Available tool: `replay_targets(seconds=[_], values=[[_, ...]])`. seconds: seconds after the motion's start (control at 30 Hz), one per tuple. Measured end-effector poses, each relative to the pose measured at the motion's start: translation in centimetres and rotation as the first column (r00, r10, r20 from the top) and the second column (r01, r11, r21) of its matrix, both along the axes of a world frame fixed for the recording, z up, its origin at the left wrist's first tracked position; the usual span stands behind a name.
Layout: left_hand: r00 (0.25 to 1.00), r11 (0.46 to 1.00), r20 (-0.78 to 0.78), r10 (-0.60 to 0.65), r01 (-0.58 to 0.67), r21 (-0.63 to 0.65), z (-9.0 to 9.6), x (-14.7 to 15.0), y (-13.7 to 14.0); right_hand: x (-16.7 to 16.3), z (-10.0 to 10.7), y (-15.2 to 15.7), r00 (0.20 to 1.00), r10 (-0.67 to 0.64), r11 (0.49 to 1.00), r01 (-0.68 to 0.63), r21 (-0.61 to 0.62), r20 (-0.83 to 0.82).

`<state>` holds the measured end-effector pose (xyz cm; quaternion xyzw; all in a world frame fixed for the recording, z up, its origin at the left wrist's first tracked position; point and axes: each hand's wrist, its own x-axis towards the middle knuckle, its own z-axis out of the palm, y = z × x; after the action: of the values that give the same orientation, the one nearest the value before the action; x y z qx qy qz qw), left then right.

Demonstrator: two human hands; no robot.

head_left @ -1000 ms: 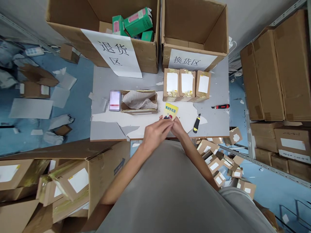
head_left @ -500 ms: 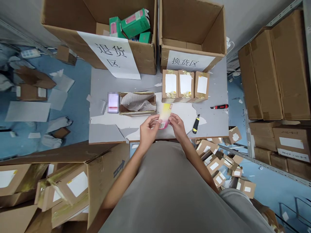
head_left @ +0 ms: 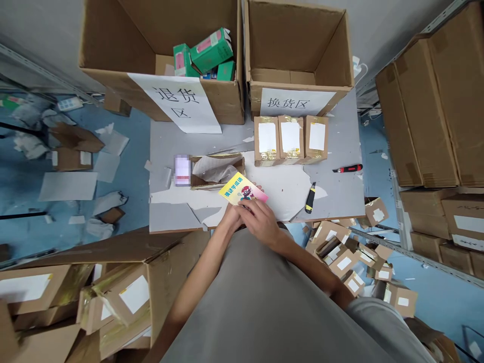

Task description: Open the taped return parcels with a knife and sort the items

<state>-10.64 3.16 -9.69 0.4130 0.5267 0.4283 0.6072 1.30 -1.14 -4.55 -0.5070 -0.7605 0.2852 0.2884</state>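
A thin yellow-and-pink booklet (head_left: 236, 189) with a cartoon figure and Chinese characters lies tilted in front of me, cover up, above the table's front edge. My left hand (head_left: 230, 218) supports it from underneath; most of its fingers are hidden, with tips showing past the far edge. Across the booklet's lower edge lies my right hand (head_left: 260, 224), its bent fingers gripping the edge near the figure. Just beyond the booklet sits a narrow open carton (head_left: 194, 180) with crumpled whitish wrapping (head_left: 215, 169) inside.
Two big cardboard boxes (head_left: 227, 103) (head_left: 295, 91) with paper signs stand at the back; the left one holds green packs (head_left: 212, 53). Three taped cartons (head_left: 291, 138), a yellow-black cutter (head_left: 310, 197) and a red-black cutter (head_left: 348, 168) lie to the right. A blurred-out rectangle (head_left: 182, 170) is left.
The booklet has been turned to show its illustrated cover and now lies tilted. My right hand has moved left over its lower edge, my left hand beneath. The view has shifted slightly.
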Motion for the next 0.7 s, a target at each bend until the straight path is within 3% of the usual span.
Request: replay_targets(seconds=[0.13, 0.2, 0.3, 0.37, 0.4, 0.5, 0.63, 0.7], values=[[0.966, 0.961, 0.248, 0.068, 0.003, -0.276, -0.7, -0.3, 0.6, 2.0, -1.4, 0.7, 0.959, -0.213, 0.976, 0.197, -0.096, -0.19], [0.972, 0.959, 0.217, 0.086, -0.022, -0.281, -1.0, -0.6, 0.8, 3.2, -2.4, 1.0, 0.884, -0.378, 0.919, 0.324, -0.223, -0.274], [0.994, 0.976, 0.092, 0.067, -0.047, -0.211, -1.4, -0.8, 1.1, 4.7, -3.7, 1.4, 0.712, -0.611, 0.775, 0.45, -0.443, -0.345], [0.999, 0.984, 0.032, -0.005, 0.01, -0.179, -1.5, -0.7, 2.3, 5.6, -4.3, 2.6, 0.613, -0.694, 0.695, 0.431, -0.575, -0.378], [0.999, 0.988, 0.02, -0.037, 0.039, -0.151, -1.2, -0.4, 3.5, 6.1, -4.2, 3.7, 0.588, -0.704, 0.679, 0.396, -0.618, -0.398], [0.995, 0.995, 0.006, -0.102, 0.102, 0.002, 1.4, 1.0, 9.8, 7.8, -2.0, 9.8, 0.545, -0.669, 0.728, 0.342, -0.594, -0.505], [0.997, 0.944, -0.009, -0.08, 0.079, 0.32, 8.6, 2.6, 21.1, 10.4, 3.3, 21.8, 0.486, -0.557, 0.826, 0.41, -0.387, -0.673], [1.0, 0.904, -0.027, 0.012, 0.001, 0.429, 11.5, 2.0, 25.0, 11.0, 4.2, 26.5, 0.493, -0.526, 0.845, 0.398, -0.358, -0.693]])
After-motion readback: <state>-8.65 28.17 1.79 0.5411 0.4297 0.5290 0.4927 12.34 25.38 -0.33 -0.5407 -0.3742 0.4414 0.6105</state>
